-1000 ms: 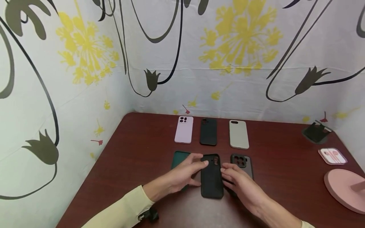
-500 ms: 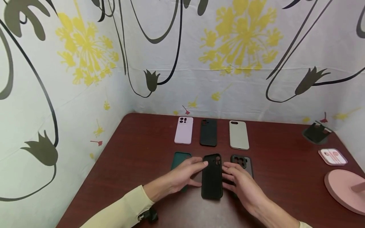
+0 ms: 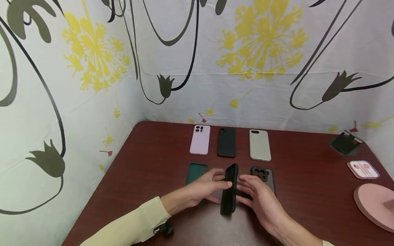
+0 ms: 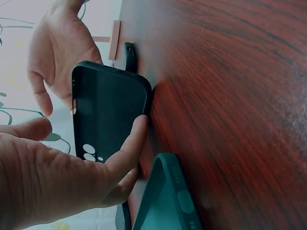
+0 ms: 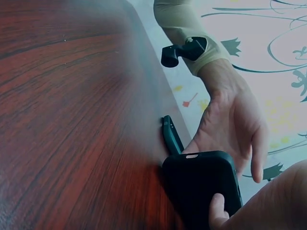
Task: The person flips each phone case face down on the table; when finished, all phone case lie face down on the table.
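Note:
A black phone case stands tipped on its long edge on the dark red table. My left hand pinches it, thumb on the upper edge and fingers under the lower edge. My right hand touches the other side with fairly straight fingers, and its thumb rests on the case. A green case lies flat under my left hand and is also in the left wrist view. A dark grey case lies just beyond my right hand.
Three cases lie in a back row: pink, black, beige. At the right are a black stand, a boxed pink earphone set and a pink round base. Flowered cloth walls close the left and back.
The black case lay flat between my hands; it has been tipped up onto its long edge. Both hands stayed beside it.

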### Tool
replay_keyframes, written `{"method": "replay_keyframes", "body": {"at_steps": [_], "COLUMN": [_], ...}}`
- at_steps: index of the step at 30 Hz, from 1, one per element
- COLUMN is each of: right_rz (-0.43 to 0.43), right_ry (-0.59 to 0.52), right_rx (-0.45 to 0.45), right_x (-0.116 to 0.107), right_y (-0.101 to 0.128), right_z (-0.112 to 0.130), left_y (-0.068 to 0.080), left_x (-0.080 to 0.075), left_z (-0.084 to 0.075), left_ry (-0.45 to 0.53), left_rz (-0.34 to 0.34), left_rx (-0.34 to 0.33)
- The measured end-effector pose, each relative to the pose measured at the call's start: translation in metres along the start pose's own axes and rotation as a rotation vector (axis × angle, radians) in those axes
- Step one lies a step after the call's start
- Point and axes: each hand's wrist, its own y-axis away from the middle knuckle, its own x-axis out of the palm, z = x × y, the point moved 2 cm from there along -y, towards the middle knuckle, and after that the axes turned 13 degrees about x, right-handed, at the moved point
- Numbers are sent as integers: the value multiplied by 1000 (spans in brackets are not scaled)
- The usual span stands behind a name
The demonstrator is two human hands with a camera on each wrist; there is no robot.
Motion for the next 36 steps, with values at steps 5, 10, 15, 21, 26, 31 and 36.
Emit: {"method": "replay_keyframes", "body": {"at_steps": [5,10,15,21,26,31,36], "right_rz": [1,-2,2,1,-1,4,25], "right_ry": [0,-2,-5,-10,-9,19,104], "right_rx": [-15,-21,-26,-38,-51,-62,-77], "right_x": [3,4,6,10,13,14,13], "right_y": [-2,-3,-4,-3,-3,-4,-8], "right_z": [-2,-4,-4,-5,-5,-4,-4], "left_y": [-3,-1,-1,-2,-1,0,3], "left_x": [0,0,1,0,-2,-5,-7], "left_z": [2,2,3,5,6,6,1], "left_ry": [-20,-29,-23,-26,-32,-19,35], "left_rz": [-1,8,3,3,12,14,10], "left_rx": [16,29,39,45,52,71,115]}}
